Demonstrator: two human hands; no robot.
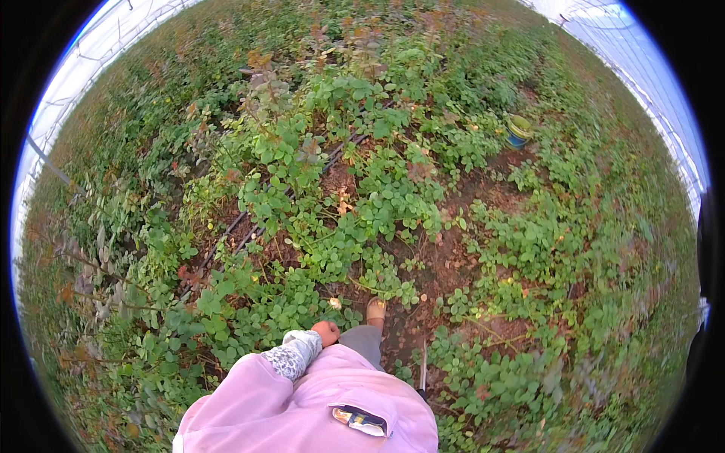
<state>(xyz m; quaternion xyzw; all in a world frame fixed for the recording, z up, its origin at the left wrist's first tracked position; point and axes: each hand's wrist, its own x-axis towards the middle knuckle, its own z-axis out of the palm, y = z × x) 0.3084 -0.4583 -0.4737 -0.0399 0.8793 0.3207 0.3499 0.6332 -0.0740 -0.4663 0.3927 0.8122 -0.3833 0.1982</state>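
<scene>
I see a round green-and-blue plastic bucket (518, 130) standing among low leafy green plants (377, 196). Dark irrigation hoses (249, 226) run over the reddish-brown soil (445, 264). White translucent greenhouse sheeting (649, 68) curves overhead.

We see bare reddish-brown soil ground (445, 264) under low green leafy plants (377, 204). Dark irrigation hoses (234, 226) lie on it, running from 8 toward 12 o'clock. A round blue-and-yellow plastic bucket (518, 130) sits on the soil at 2 o'clock.
</scene>
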